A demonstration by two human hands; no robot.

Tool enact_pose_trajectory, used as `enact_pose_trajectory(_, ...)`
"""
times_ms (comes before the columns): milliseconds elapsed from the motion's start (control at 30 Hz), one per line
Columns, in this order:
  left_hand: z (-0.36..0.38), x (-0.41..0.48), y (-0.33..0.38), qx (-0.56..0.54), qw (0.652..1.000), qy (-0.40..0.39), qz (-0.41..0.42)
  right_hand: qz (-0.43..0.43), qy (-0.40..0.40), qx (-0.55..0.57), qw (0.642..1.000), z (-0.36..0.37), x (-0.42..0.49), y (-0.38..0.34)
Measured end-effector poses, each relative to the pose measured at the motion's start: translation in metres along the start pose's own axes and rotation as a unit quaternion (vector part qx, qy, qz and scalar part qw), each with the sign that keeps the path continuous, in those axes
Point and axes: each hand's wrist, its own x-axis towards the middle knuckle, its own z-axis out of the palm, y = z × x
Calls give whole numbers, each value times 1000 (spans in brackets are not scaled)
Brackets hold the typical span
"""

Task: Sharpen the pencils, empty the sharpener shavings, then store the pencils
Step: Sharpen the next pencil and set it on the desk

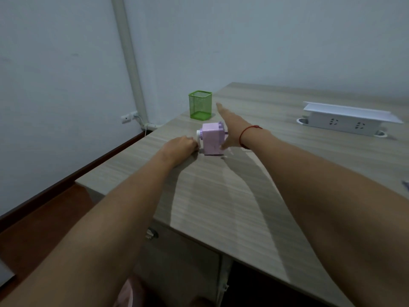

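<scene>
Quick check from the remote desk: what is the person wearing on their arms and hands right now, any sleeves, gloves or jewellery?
Both forearms are bare to the frame edge, with no sleeves, gloves, watch or rings visible. The only item worn is a thin red string bracelet around the wrist of the right hand. The left hand and its wrist carry nothing.

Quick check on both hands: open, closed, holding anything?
Left hand: closed at the crank side of the purple sharpener; the exact grip cannot be told.
Right hand: open, fingers extended beside the sharpener, holding nothing visible.
</scene>
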Motion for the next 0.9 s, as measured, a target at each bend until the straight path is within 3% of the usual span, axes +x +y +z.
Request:
enact_pose_trajectory(100, 0, -1, 4, -9, 1000, -2, -21, 19, 20, -44, 999, 5, -4, 14)
enact_pose_trajectory(200, -8, -1, 11, -40, 997, -25, -58, 22, 75, 7, 997, 12, -8, 19)
enact_pose_trajectory(300, -20, -5, 13, -78, 992, -28, -95, 24, 78, 12, 997, 11, -11, 12)
enact_pose_trajectory(500, -48, -17, 19, 1, 991, 65, -120, 28, 73, 3, 997, 14, -29, 7)
enact_pose_trajectory(700, -66, -19, 49, -11, 976, 157, -147, 23, 77, 4, 997, 13, -50, 1)
enact_pose_trajectory(800, -61, -17, 62, -96, 971, 172, -135, 25, 88, 3, 996, 19, -53, -1)
enact_pose_trajectory(900, -47, -15, 76, -216, 961, 129, -118, 31, 88, -6, 996, 21, -57, -4)
